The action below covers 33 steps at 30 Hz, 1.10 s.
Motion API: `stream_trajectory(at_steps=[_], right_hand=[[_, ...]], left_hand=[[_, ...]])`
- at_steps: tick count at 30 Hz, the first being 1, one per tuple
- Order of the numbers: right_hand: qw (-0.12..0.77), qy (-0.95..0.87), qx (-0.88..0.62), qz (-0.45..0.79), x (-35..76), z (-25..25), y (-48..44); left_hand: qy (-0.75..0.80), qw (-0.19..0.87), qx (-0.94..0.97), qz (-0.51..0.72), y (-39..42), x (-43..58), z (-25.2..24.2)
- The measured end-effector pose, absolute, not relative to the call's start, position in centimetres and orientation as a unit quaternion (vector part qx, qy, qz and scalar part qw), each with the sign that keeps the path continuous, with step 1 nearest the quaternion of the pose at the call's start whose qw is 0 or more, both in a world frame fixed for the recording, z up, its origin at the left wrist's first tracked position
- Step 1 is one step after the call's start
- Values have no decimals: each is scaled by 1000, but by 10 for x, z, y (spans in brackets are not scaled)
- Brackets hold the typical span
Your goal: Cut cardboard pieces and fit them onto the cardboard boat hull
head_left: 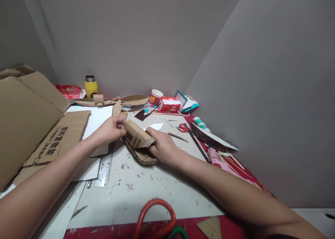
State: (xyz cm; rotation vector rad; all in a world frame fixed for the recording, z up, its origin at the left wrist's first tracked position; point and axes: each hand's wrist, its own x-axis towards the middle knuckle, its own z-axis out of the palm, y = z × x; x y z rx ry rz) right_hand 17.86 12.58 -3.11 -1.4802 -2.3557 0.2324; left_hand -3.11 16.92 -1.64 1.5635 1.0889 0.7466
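A folded piece of brown corrugated cardboard [136, 134] with black printing is held above the white work surface [136, 193]. My right hand [164, 144] grips its right side, with the thumb on top and the other fingers out of sight behind it. At the upper left edge, the fingers of my left hand [111, 129] are pinched together; what lies between them, if anything, is hidden. Below the held part, a curved cardboard flap [142, 157] hangs close to the surface. A white pointed paper piece [154, 126] lies just behind my right hand.
A large cardboard box [31, 110] stands at left, near a clear ruler [103, 172]. Behind are a yellow bottle [91, 88], a paper cup [155, 96] and a red tissue pack [169, 104]. Red-handled scissors [184, 128] lie right; an orange handle loop [171, 211] is at front.
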Motion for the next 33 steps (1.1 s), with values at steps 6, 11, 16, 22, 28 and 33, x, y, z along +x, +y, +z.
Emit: stream_trajectory(at_steps=[6, 11, 16, 22, 28, 33], right_hand=[[155, -837, -518, 89, 181, -26, 125], [136, -847, -508, 75, 183, -28, 125], [134, -852, -497, 91, 184, -29, 125], [153, -843, -501, 118, 185, -24, 126], [137, -853, -494, 102, 186, -24, 124], [126, -866, -474, 94, 187, -23, 123]], left_hand=[[451, 479, 679, 327, 169, -29, -24], [462, 447, 687, 339, 163, -24, -33], [456, 449, 698, 323, 162, -26, -32], [481, 466, 684, 290, 159, -27, -30], [492, 490, 675, 250, 152, -30, -15], [459, 584, 628, 233, 147, -37, -1]])
